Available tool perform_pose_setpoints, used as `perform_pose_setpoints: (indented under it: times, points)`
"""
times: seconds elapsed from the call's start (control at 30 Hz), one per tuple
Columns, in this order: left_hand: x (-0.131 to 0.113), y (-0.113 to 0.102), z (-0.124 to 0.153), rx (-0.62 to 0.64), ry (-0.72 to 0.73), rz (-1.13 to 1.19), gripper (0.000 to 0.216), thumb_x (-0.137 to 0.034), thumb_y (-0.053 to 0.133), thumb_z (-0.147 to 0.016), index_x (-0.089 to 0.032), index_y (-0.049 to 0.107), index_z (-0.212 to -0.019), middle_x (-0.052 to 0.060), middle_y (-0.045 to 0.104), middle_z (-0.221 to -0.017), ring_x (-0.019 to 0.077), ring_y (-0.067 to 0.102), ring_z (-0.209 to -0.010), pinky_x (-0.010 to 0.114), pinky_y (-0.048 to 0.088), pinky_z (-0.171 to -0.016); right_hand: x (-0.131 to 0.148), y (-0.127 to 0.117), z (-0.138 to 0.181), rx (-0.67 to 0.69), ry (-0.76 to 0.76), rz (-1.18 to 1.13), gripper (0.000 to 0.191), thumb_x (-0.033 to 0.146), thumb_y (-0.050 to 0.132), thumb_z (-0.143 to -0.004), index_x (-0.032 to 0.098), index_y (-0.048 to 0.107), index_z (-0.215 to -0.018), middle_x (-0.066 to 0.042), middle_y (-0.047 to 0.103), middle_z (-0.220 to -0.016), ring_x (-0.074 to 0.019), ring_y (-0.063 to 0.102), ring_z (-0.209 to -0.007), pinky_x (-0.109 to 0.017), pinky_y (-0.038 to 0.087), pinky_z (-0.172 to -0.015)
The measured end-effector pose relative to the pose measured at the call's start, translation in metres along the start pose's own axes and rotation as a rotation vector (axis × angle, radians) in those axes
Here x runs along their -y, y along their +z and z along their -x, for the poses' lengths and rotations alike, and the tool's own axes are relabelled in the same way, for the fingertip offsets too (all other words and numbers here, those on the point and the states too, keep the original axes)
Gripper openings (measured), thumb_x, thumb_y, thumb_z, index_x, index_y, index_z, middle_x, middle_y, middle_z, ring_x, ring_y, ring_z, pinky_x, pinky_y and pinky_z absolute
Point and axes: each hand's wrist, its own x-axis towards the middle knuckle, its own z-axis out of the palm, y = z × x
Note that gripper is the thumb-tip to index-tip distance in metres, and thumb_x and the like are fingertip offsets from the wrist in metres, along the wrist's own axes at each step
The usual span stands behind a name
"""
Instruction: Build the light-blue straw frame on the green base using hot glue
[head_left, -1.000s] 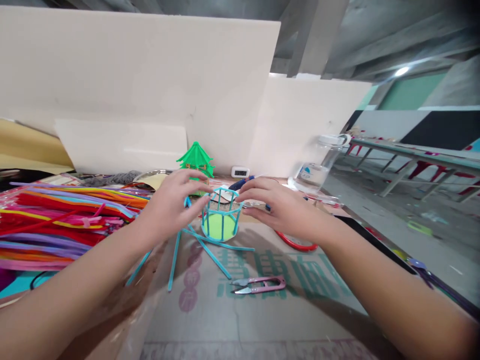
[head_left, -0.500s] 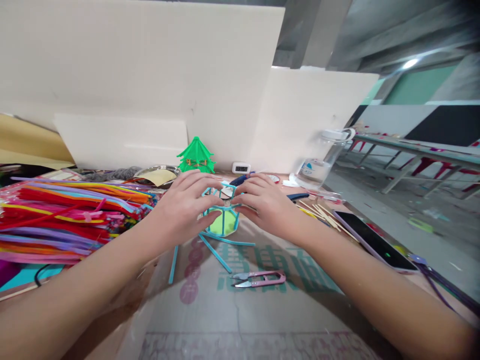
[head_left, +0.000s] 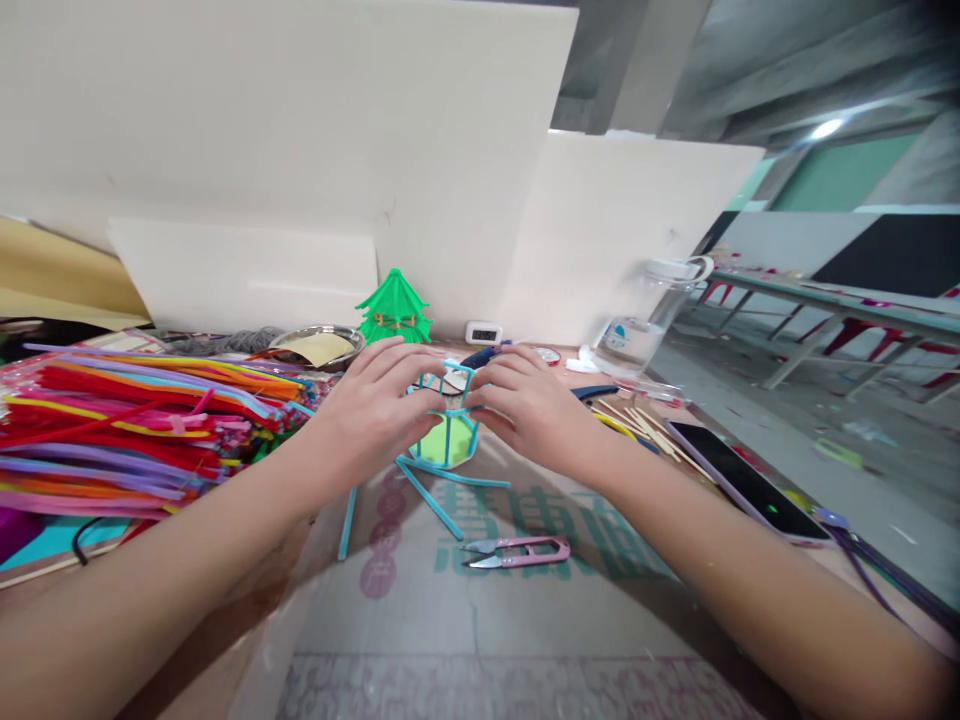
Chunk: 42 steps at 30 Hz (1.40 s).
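A small blue pipe-cleaner frame point(head_left: 448, 440) with a light green base stands upright on the table. My left hand point(head_left: 386, 400) grips its left side, fingers curled at the middle ring. On the opposite side my right hand point(head_left: 525, 405) holds the same frame between thumb and fingers. The fingers hide parts of its upper sides. Loose blue pipe-cleaner strips point(head_left: 431, 503) lie in front of it. Nearer to me rest pink thread snips point(head_left: 517, 551), blades pointing left. Behind my left hand stands a green pipe-cleaner roof point(head_left: 395, 308).
Bundles of coloured pipe cleaners point(head_left: 112, 430) fill the left side. A small digital clock point(head_left: 483, 332) and a clear water bottle point(head_left: 637, 320) stand at the back. Wooden sticks point(head_left: 649, 430) and a phone point(head_left: 746, 480) lie on the right. White boards point(head_left: 300, 150) rise behind the table.
Both hands keep their places at the frame, with only slight finger shifts; my left thumb has moved up a little. The view has tilted slightly.
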Motion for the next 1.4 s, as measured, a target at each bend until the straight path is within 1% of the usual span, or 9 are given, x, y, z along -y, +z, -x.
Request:
perform_pose_setpoints:
  times: [0.23,0.37,0.7,0.93,1.07,1.17,1.27,1.4]
  points:
    - [0.0022,0.0056,0.0037,-0.003,0.004,-0.004,0.014,-0.017,0.058,-0.092,-0.024,0.066,-0.100,0.008,0.064,-0.126,0.0233,0.054,-0.125,0.048,0.042,-0.109,0.0011,-0.0001,0.0000,0.012,-0.002,0.007,0.016,0.022,0.052,-0.097,0.019,0.067,-0.095,-0.007,0.070,-0.095,-0.0225,0.056,-0.097,-0.042,0.037,-0.096]
    - [0.0020,0.0074,0.0047,-0.009,0.006,-0.010,0.014,-0.016,0.058,-0.091,-0.022,0.066,-0.101,0.009,0.064,-0.125,0.0239,0.053,-0.126,0.048,0.042,-0.109,0.0014,-0.0009,0.0000,0.019,-0.007,0.014,0.017,0.023,0.051,-0.098,0.019,0.067,-0.095,-0.007,0.070,-0.095,-0.0222,0.056,-0.096,-0.042,0.037,-0.096]
    - [0.0016,0.0071,0.0039,-0.015,0.027,-0.026,0.012,-0.018,0.058,-0.092,-0.023,0.066,-0.100,0.008,0.065,-0.121,0.0229,0.053,-0.125,0.046,0.042,-0.110,0.0021,-0.0007,-0.0015,0.015,-0.015,0.014,0.019,0.024,0.050,-0.099,0.019,0.067,-0.094,-0.007,0.070,-0.095,-0.0217,0.055,-0.095,-0.041,0.037,-0.095]
    - [0.0013,0.0028,0.0017,0.029,0.008,0.015,0.012,-0.018,0.058,-0.092,-0.023,0.066,-0.100,0.007,0.066,-0.121,0.0246,0.053,-0.126,0.047,0.042,-0.109,0.0014,0.0001,-0.0011,0.019,-0.005,0.007,0.019,0.024,0.050,-0.098,0.019,0.068,-0.093,-0.007,0.070,-0.095,-0.0221,0.055,-0.095,-0.041,0.037,-0.094]
    - [0.0045,-0.0006,0.0009,0.041,-0.026,0.068,0.016,-0.021,0.059,-0.091,-0.023,0.065,-0.106,0.008,0.064,-0.124,0.0252,0.054,-0.124,0.049,0.042,-0.107,-0.0010,0.0006,0.0004,0.027,-0.008,-0.034,0.014,0.025,0.056,-0.096,0.020,0.068,-0.099,-0.007,0.070,-0.098,-0.0227,0.056,-0.099,-0.044,0.036,-0.098]
    - [0.0077,-0.0012,0.0015,0.058,-0.034,0.054,0.021,-0.023,0.061,-0.090,-0.024,0.063,-0.111,0.009,0.063,-0.127,0.0267,0.053,-0.124,0.050,0.041,-0.108,-0.0017,0.0005,0.0006,0.022,-0.013,-0.061,0.013,0.027,0.060,-0.094,0.021,0.068,-0.101,-0.007,0.070,-0.101,-0.0230,0.057,-0.100,-0.044,0.036,-0.099]
    - [0.0072,0.0005,0.0022,0.067,-0.023,0.038,0.019,-0.021,0.061,-0.090,-0.024,0.066,-0.107,0.009,0.063,-0.127,0.0271,0.053,-0.125,0.050,0.041,-0.108,0.0003,-0.0006,-0.0004,0.020,-0.005,-0.045,0.013,0.026,0.057,-0.096,0.021,0.068,-0.099,-0.007,0.070,-0.099,-0.0227,0.057,-0.099,-0.044,0.037,-0.098]
    - [0.0028,0.0029,0.0020,0.044,-0.033,0.070,0.014,-0.018,0.060,-0.090,-0.024,0.068,-0.100,0.008,0.065,-0.123,0.0255,0.054,-0.124,0.049,0.043,-0.107,0.0035,-0.0006,-0.0016,0.014,-0.006,-0.030,0.015,0.024,0.053,-0.097,0.019,0.068,-0.096,-0.007,0.070,-0.096,-0.0220,0.057,-0.097,-0.043,0.038,-0.098]
